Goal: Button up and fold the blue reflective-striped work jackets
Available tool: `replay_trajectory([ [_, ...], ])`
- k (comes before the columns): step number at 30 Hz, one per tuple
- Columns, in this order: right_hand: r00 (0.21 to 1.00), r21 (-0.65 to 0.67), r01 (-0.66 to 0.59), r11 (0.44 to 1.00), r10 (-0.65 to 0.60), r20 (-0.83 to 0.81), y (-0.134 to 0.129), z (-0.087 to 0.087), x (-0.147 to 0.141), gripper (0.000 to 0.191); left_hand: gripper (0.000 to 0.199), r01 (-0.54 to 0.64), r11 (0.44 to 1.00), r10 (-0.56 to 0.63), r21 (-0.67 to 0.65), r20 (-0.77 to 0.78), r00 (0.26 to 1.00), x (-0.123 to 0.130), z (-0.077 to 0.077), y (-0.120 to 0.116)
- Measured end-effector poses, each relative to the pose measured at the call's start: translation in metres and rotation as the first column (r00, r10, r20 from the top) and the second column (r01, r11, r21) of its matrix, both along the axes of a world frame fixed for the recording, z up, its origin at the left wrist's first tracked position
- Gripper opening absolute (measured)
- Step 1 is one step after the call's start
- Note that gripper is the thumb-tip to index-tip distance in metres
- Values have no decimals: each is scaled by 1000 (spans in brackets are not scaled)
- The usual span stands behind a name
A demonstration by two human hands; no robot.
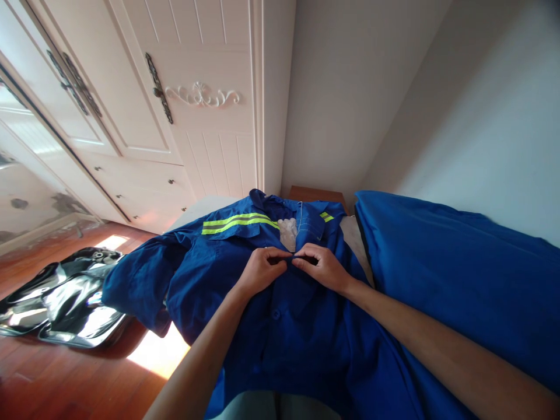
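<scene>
A blue work jacket [245, 280] with yellow-green reflective strips lies spread out in front of me, its collar away from me. At the middle of its front opening, my left hand [265, 269] pinches the edge of the cloth between thumb and fingers. My right hand [321, 265] pinches the same front edge just beside it, the fingertips of both hands nearly meeting. Whatever small fastening lies between them is hidden. Lower on the front a round blue button [275, 314] shows. Above my hands, something whitish [287, 234] shows in the open neck.
A large blue cloth-covered item [446, 280] lies on the right by the wall. White wardrobe doors [210, 52] stand behind on the left. On the wooden floor [52, 379] rests a shiny black-and-silver bag [74, 297]. A brown wooden piece [319, 193] stands beyond the collar.
</scene>
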State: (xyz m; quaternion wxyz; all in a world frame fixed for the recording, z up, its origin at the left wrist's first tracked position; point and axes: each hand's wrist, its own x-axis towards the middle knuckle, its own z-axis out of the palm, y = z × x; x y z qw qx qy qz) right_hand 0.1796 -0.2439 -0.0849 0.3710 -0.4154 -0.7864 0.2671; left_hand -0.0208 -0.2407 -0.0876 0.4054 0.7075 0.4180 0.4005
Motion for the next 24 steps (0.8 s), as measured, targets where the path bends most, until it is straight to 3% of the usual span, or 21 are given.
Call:
replay_trajectory([
  [3,998,40,61,997,-61,7,-1,1,0,27,27,-6,999,8,54,-34,999,0,-1,0],
  [8,1000,60,5,998,-3,-30,-1,4,0,23,24,-14,996,18,84,-56,998,1,0,-1],
  [11,1000,36,11,999,-10,-25,-1,4,0,26,17,-16,1000,16,17,-21,1000,2,1,-2],
  [18,1000,11,11,1000,-11,-16,-2,3,-1,27,23,25,994,-22,-104,36,999,1,-3,0],
  [24,1000,-19,-10,1000,10,-9,1,1,-1,27,25,62,985,-32,-160,183,983,1,-3,1],
])
